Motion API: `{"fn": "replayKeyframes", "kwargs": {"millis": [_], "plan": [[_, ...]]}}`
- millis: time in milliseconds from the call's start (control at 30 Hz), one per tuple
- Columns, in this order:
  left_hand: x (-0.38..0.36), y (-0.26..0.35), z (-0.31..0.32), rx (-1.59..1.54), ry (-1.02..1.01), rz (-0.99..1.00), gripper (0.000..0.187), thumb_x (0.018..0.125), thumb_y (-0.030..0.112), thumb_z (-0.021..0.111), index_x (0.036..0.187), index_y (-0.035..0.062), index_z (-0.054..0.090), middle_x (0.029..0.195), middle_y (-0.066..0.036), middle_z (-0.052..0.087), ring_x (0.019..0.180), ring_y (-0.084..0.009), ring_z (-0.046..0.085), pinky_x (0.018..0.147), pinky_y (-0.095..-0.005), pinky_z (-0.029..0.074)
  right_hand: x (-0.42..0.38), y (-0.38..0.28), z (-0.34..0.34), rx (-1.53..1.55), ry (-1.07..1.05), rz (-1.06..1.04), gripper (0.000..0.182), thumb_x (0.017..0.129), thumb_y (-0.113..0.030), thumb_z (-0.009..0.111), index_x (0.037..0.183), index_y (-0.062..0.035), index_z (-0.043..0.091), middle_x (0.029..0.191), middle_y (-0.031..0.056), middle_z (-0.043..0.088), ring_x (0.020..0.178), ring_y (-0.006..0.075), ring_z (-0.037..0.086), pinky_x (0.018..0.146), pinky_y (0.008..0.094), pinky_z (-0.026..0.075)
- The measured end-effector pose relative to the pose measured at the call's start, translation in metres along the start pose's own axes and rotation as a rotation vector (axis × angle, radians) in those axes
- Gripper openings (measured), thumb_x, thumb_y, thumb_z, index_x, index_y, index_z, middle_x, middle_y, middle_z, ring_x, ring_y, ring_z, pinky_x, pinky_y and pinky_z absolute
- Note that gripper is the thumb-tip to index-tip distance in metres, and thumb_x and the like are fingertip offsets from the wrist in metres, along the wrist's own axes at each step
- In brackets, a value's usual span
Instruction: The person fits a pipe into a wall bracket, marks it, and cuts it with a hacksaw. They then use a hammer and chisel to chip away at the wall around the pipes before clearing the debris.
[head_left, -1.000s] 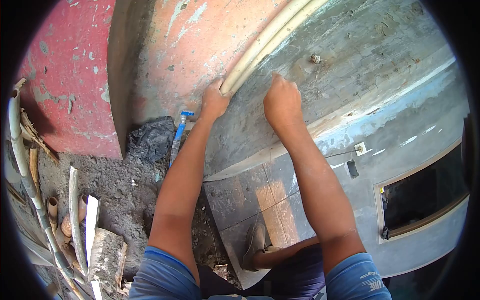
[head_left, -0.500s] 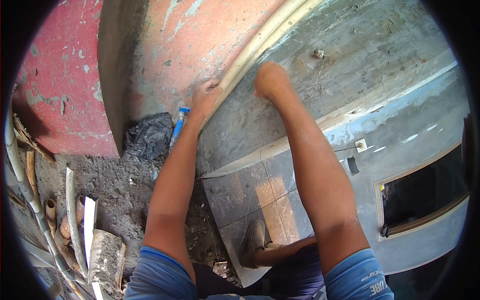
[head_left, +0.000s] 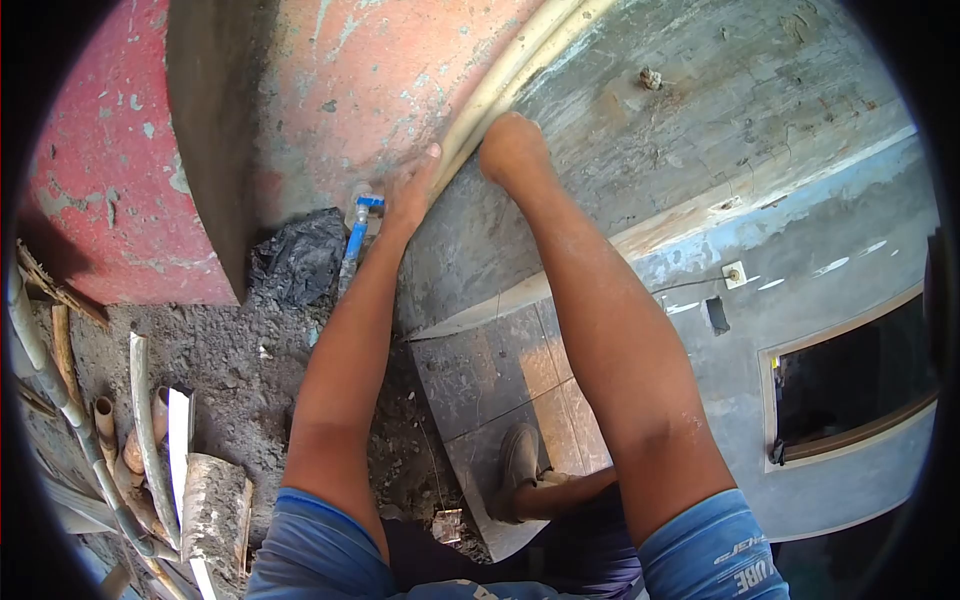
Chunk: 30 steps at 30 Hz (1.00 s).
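A pair of long cream pipes point(head_left: 510, 68) runs along the join between the peeling pink wall and the grey cement wall. Against the pipes' lower end lies my left hand point(head_left: 410, 195), its visible fingers stretched along them. My right hand point(head_left: 515, 148) is closed in a fist beside the pipes, over the grey wall point(head_left: 680, 130); its fingertips face away, so whatever it holds is hidden. Just left of my left wrist is a tap with a blue handle point(head_left: 357, 235). A crumpled black plastic bag point(head_left: 298, 258) sits next to the tap.
Bamboo poles point(head_left: 75, 410), short pipe pieces point(head_left: 105, 425) and a broken half-round chunk point(head_left: 215, 500) lie on the rough soil at left. My shod foot point(head_left: 520, 465) rests on grey tiles point(head_left: 480, 375). A socket point(head_left: 734, 275) and a framed window opening point(head_left: 850, 380) are at right.
My right hand has moved left and slightly up, closer to the pipes. My left hand has straightened from its curl around the pipes. The view has shifted a little.
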<state>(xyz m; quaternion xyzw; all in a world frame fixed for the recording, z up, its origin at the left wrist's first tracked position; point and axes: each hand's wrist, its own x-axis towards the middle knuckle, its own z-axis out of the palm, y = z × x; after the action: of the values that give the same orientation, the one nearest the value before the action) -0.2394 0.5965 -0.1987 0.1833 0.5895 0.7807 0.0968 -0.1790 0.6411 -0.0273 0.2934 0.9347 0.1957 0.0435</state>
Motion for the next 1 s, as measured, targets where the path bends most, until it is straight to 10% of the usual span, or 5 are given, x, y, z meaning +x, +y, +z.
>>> {"fn": "replayKeyframes", "kwargs": {"millis": [300, 600, 700, 1000], "plan": [[0.015, -0.086, -0.007, -0.177, -0.087, -0.279, 0.077, 0.089, 0.063, 0.046, 0.113, -0.0081, 0.062, 0.113, -0.020, 0.062, 0.104, -0.0275, 0.057, 0.096, -0.0361, 0.038, -0.049, -0.008, 0.024, 0.552, 0.394, 0.238, 0.032, 0.078, 0.004, 0.056, 0.110, 0.0122, 0.054, 0.098, 0.0275, 0.064, 0.093, 0.0388, 0.064, 0.077, 0.0436, 0.052], [-0.007, -0.045, -0.005, 0.121, -0.203, 0.075, 0.049, 0.073, 0.027, 0.074, 0.111, -0.0016, 0.064, 0.109, -0.021, 0.064, 0.101, -0.0293, 0.061, 0.087, -0.0375, 0.046, -0.078, -0.023, 0.071, 0.911, 0.592, 0.218, 0.042, 0.085, 0.007, 0.047, 0.125, 0.0161, 0.042, 0.107, 0.0212, 0.061, 0.065, 0.0229, 0.069, 0.059, 0.0323, 0.054], [-0.005, -0.040, 0.000, 0.211, -0.158, 0.066, 0.041, 0.072, 0.022, 0.075, 0.106, 0.0010, 0.065, 0.101, -0.019, 0.066, 0.094, -0.0311, 0.064, 0.082, -0.0380, 0.048, -0.080, -0.032, 0.061, 1.353, 0.290, 0.451, 0.055, 0.077, 0.008, 0.061, 0.128, 0.0149, 0.040, 0.106, 0.0230, 0.062, 0.097, 0.0344, 0.064, 0.093, 0.0413, 0.045], [-0.001, -0.035, 0.001, 0.264, -0.110, 0.047, 0.040, 0.065, 0.015, 0.072, 0.103, 0.0036, 0.066, 0.092, -0.017, 0.068, 0.085, -0.0297, 0.066, 0.078, -0.0379, 0.050, -0.099, -0.048, 0.063, 1.470, 0.494, 0.430, 0.044, 0.090, 0.006, 0.041, 0.134, 0.0098, 0.037, 0.110, 0.0187, 0.055, 0.069, 0.0218, 0.067, 0.044, 0.0319, 0.053]]}}
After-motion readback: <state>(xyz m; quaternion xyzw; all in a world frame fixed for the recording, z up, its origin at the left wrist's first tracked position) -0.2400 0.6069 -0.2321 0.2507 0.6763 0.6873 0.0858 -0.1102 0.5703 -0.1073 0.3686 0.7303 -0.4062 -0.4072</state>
